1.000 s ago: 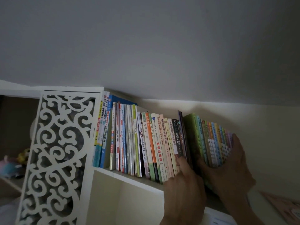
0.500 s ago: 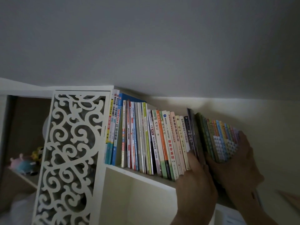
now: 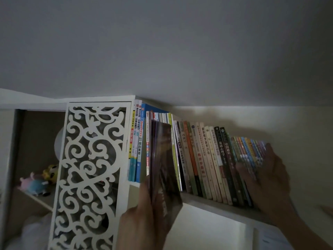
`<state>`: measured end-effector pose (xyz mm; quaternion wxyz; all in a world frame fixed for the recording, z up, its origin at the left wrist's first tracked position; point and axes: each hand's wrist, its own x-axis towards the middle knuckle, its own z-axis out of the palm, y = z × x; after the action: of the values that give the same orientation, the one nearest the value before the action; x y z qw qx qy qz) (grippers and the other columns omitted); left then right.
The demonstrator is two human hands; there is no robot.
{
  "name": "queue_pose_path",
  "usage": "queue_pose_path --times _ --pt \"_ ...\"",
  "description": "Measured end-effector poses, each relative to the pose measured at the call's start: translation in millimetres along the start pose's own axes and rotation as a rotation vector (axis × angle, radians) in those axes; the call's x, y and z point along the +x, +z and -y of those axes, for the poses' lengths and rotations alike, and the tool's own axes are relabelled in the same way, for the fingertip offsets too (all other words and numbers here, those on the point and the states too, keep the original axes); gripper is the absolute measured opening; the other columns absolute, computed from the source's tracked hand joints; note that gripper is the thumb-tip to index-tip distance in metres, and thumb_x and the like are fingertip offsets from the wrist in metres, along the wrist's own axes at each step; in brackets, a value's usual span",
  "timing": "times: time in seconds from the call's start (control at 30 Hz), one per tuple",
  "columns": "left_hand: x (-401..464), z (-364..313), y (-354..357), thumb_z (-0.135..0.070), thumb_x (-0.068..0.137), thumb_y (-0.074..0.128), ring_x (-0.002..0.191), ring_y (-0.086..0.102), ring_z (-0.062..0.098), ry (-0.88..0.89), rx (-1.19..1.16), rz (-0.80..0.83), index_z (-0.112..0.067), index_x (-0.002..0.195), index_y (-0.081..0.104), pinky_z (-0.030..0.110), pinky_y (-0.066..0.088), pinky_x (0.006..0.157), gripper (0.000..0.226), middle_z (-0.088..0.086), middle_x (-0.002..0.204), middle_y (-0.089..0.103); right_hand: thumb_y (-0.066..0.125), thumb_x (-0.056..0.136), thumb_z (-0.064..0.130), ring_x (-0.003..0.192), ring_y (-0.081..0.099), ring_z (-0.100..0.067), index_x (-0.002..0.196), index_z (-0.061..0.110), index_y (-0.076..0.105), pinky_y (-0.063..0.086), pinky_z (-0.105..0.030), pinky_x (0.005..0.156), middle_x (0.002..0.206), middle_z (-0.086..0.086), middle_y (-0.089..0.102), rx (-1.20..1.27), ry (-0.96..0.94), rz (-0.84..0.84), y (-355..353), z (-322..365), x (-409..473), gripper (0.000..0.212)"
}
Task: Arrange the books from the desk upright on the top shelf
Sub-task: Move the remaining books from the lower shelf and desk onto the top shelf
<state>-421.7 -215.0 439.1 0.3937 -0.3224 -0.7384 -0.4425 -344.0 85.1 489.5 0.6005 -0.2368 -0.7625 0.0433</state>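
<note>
While the room is dim, we hold a thin stack of dark books (image 3: 164, 165) in our left hand (image 3: 144, 221) at six o'clock, fingers curled round its lower edge, blocking part of the row of books (image 3: 201, 159) standing upright on the top shelf (image 3: 212, 204). At three o'clock our right hand (image 3: 270, 179) presses the row's right end, fingers spread fairly straight. A white fretwork panel (image 3: 91, 174) stands at eight o'clock, with blurred plush toys (image 3: 37, 181) beyond at nine. Farthest, the cream wall (image 3: 297, 127) meets the grey ceiling (image 3: 162, 47). The held covers are unreadable.
</note>
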Motion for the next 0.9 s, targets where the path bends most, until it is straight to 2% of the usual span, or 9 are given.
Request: queue_pose_path --times 0.03,0.1,0.23,0.33,0.4,0.47,0.57,0.63,0.9 --pt "-2 5 -4 -0.074 0.098 0.026 0.024 0.017 0.0 -0.062 -0.069 -0.006 -0.021 0.132 0.047 0.01 0.025 0.025 0.066 -0.011 0.036 0.022 0.049 0.08 0.079 0.138 0.038 -0.046 0.16 0.012 0.012 0.03 -0.062 0.115 0.153 -0.027 0.036 0.027 0.025 0.036 -2 2 -1 0.111" --pt "-5 10 -13 -0.08 0.095 0.019 0.027 0.021 0.0 -0.109 -0.132 0.001 -0.027 0.135 0.044 0.006 0.023 0.033 0.07 -0.008 0.037 0.036 0.052 0.075 0.087 0.144 0.029 -0.049 0.159 0.007 0.013 0.022 -0.067 0.118 0.156 -0.029 0.03 -0.002 0.043 -0.03 -2 13 -5 0.122" --pt "-5 23 -13 -0.061 0.102 0.028 0.027 0.04 0.007 -0.07 -0.086 -0.016 -0.023 0.144 0.041 0.004 0.025 0.038 0.059 -0.008 0.044 0.05 0.059 0.073 0.083 0.151 0.021 -0.045 0.154 0.003 0.031 0.016 -0.062 0.123 0.159 -0.025 0.03 -0.095 -0.199 -0.153 9 75 -18 0.117" --pt "-4 30 -9 -0.047 0.1 0.043 0.028 0.037 0.001 -0.005 -0.073 -0.011 -0.024 0.145 0.038 0.005 0.027 0.033 0.051 -0.018 0.05 0.044 0.051 0.079 0.084 0.157 0.004 -0.04 0.161 0.006 0.021 0.006 -0.058 0.126 0.168 -0.022 0.013 -0.187 -0.358 -0.041 38 113 -28 0.117" --pt "-2 32 -8 -0.044 0.099 0.048 0.029 0.031 -0.001 -0.013 -0.1 0.017 -0.026 0.146 0.037 0.005 0.029 0.034 0.051 -0.02 0.05 0.037 0.061 0.08 0.076 0.157 -0.004 -0.04 0.163 0.008 0.009 0.008 -0.06 0.126 0.17 -0.022 0.001 -0.239 -0.37 0.018 61 120 -31 0.119" --pt "1 32 -10 -0.039 0.098 0.052 0.029 0.031 0.0 0.001 -0.116 0.043 -0.025 0.145 0.037 0.005 0.028 0.033 0.051 -0.02 0.051 0.035 0.067 0.079 0.068 0.157 -0.005 -0.041 0.164 0.011 0.007 0.011 -0.062 0.124 0.17 -0.022 -0.001 -0.238 -0.372 0.033 74 122 -32 0.118" --pt "3 36 -12 -0.043 0.098 0.049 0.038 0.047 -0.004 -0.008 -0.132 0.04 -0.025 0.142 0.04 0.004 0.029 0.035 0.049 -0.021 0.043 0.03 0.049 0.078 0.086 0.157 -0.002 -0.039 0.163 0.015 0.017 0.01 -0.062 0.124 0.171 -0.017 0.007 -0.124 -0.434 0.033 79 119 -31 0.116" --pt "3 40 -12 -0.048 0.098 0.044 0.042 0.05 -0.006 -0.009 -0.131 0.037 -0.024 0.14 0.043 0.003 0.03 0.037 0.049 -0.02 0.044 0.034 0.044 0.08 0.087 0.158 -0.001 -0.038 0.163 0.014 0.021 0.01 -0.062 0.124 0.171 -0.015 0.009 -0.104 -0.45 0.017 79 116 -27 0.112" --pt "5 46 -4 -0.046 0.095 0.046 0.066 0.064 0.01 0.05 -0.108 -0.034 -0.021 0.132 0.049 0.002 0.033 0.039 0.045 -0.01 0.051 0.058 0.067 0.084 0.063 0.158 -0.004 -0.037 0.163 0.019 0.021 0.012 -0.06 0.125 0.171 -0.016 0.006 -0.119 -0.487 0.004 83 114 -11 0.101"
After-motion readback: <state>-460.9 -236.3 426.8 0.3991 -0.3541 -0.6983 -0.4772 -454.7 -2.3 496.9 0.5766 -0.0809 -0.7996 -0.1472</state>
